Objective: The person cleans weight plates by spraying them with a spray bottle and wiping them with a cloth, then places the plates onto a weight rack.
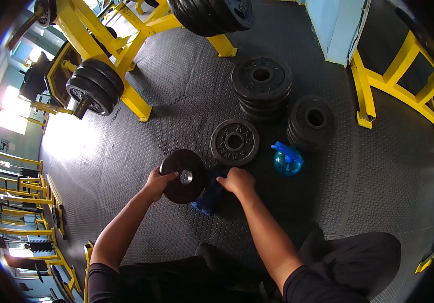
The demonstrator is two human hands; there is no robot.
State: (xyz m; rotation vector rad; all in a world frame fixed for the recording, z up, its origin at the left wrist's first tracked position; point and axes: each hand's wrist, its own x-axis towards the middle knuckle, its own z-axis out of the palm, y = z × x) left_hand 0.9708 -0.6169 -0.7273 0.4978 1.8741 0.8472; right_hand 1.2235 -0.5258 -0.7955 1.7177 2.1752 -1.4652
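Observation:
My left hand (160, 184) grips a black weight plate (179, 189) by its left side, the thumb reaching to the bright centre hole. The plate is tilted up off the floor. Bunched in my right hand (238, 181) is a dark blue cloth (206, 200), which hangs beside the plate's right edge and is partly hidden by it. Just beyond my right hand, a smaller grey-black plate (234, 130) with raised lettering lies flat. A blue spray bottle (287, 160) stands to the right of that hand.
Two stacks of black plates, a larger one (261, 90) and a smaller one (312, 132), stand farther back. A yellow rack (133, 96) holding loaded plates (94, 87) is at the upper left. Another yellow frame (399, 88) stands right, near a light blue pillar (335, 30).

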